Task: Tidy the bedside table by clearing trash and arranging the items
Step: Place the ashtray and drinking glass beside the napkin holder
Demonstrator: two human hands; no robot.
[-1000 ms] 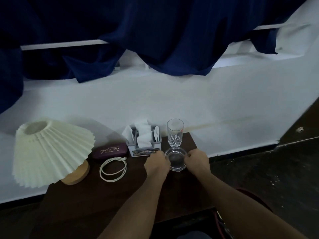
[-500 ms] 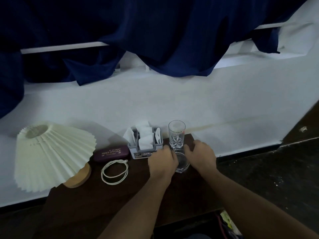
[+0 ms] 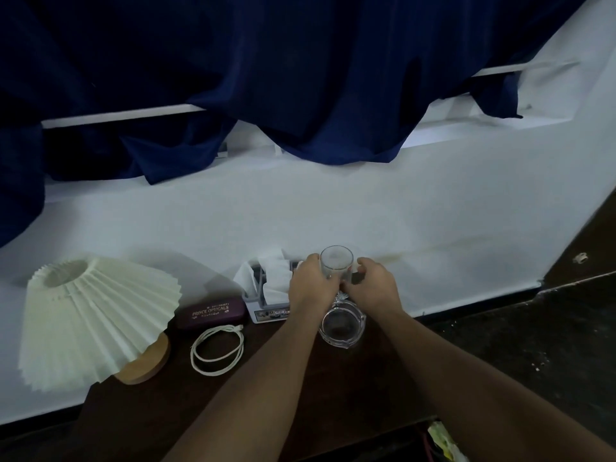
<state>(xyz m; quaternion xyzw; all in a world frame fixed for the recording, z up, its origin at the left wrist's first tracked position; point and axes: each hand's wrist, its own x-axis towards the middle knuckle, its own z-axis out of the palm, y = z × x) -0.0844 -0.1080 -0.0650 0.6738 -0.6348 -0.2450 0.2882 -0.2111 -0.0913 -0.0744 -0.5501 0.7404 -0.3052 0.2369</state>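
Both hands close on the tall drinking glass (image 3: 336, 266) at the counter's (image 3: 266, 388) back edge: the left hand (image 3: 311, 288) wraps its left side, and the right hand (image 3: 375, 286) presses against its right side with the fingers curled in low near the base. Whether the glass stands on the counter or is lifted off it cannot be told, since the hands hide its foot. Just in front of it, toward the near edge, sits a clear glass ashtray (image 3: 341, 328), touching neither hand. To the left of the glass along the back edge stands a grey tissue holder (image 3: 266, 295) with white tissues sticking up, then a maroon spectacle case (image 3: 210, 311). In front of the case lies a coiled white cable (image 3: 217, 349). At the counter's left end, a lamp (image 3: 93, 315) with a pleated cream shade leans on its wooden base.
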